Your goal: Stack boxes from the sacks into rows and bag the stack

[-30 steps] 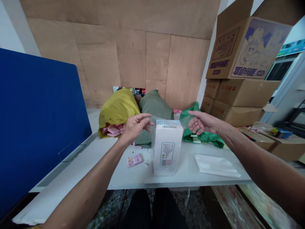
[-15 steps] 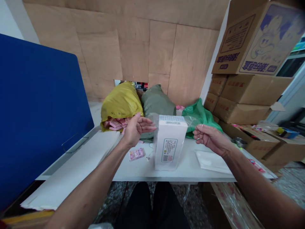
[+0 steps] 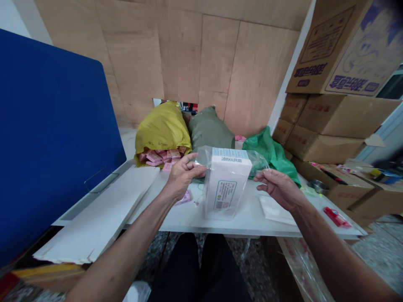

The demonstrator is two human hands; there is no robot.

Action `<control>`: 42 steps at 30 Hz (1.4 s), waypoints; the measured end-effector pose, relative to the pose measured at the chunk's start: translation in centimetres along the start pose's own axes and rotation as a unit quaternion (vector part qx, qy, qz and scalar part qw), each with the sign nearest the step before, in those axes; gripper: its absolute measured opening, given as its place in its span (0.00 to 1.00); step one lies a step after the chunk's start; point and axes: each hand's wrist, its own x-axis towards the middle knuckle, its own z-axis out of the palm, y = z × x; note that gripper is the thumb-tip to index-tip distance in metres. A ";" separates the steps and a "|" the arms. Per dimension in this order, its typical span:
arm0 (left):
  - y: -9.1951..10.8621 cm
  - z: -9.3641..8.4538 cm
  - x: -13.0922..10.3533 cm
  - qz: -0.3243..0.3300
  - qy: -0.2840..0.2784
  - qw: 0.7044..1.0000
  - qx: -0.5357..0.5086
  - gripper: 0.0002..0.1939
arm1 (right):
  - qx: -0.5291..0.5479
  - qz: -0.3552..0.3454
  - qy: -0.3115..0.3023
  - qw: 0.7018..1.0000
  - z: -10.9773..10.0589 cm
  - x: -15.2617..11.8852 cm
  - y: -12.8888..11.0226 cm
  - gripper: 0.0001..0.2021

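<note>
Since the earlier frame, the left hand [image 3: 182, 174] had gone from flat, outstretched fingers to thumb and fingertips pinched on the edge of the clear bag [image 3: 258, 158], and more of the pink packs [image 3: 163, 157] had come into sight. Taking the white box [image 3: 228, 184] as the centre of the dial, a blue panel [image 3: 56, 142] stood between nine and ten o'clock, with white cardboard sheets [image 3: 97, 218] lying toward eight. At about ten, the yellow sack [image 3: 163, 128] bore black handwriting, too blurred to read, and the pink packs filled its mouth. The left hand was near nine; one pink-purple pack [image 3: 185, 197] lay partly behind its wrist. The grey-green sack [image 3: 211, 128] slumped just left of twelve. Upright on the white table [image 3: 189, 218], the box sat inside the bag, its front carrying a teal-framed label with a barcode and small illegible lines, its top blue-and-white print. A green bag [image 3: 272, 153] lay at two. At three, the right hand [image 3: 278, 186] pinched the bag's other corner between thumb and fingers, the rest loosely curled. Toward four lay a flat white packet [image 3: 277, 209] and, farther out, a red object [image 3: 336, 217]. Stacked brown cartons [image 3: 330, 126] rose around two, red characters faint on them; the large carton [image 3: 324, 50] above showed upside-down purple characters, apparently 潮玩盲盒.
</note>
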 end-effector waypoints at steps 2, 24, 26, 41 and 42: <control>-0.3 -0.2 0.1 -0.019 -0.012 1.000 -0.005 0.35 | -0.004 -0.004 -0.005 1.000 -0.3 0.3 0.6 0.12; -2.2 -1.8 2.4 0.029 -0.059 0.993 0.099 0.11 | -0.095 -0.137 0.024 0.986 -1.9 3.0 2.8 0.09; -2.7 -2.0 2.7 0.034 -0.051 0.993 0.101 0.11 | -0.098 -0.150 0.014 0.984 -2.1 3.3 3.3 0.07; -6.3 -1.7 6.2 0.044 -0.045 0.998 0.005 0.14 | 0.059 -0.158 -0.042 0.985 0.0 7.4 5.1 0.12; -6.8 -1.4 6.4 0.042 -0.042 0.998 -0.008 0.15 | 0.065 -0.155 -0.028 0.985 0.2 7.8 5.5 0.13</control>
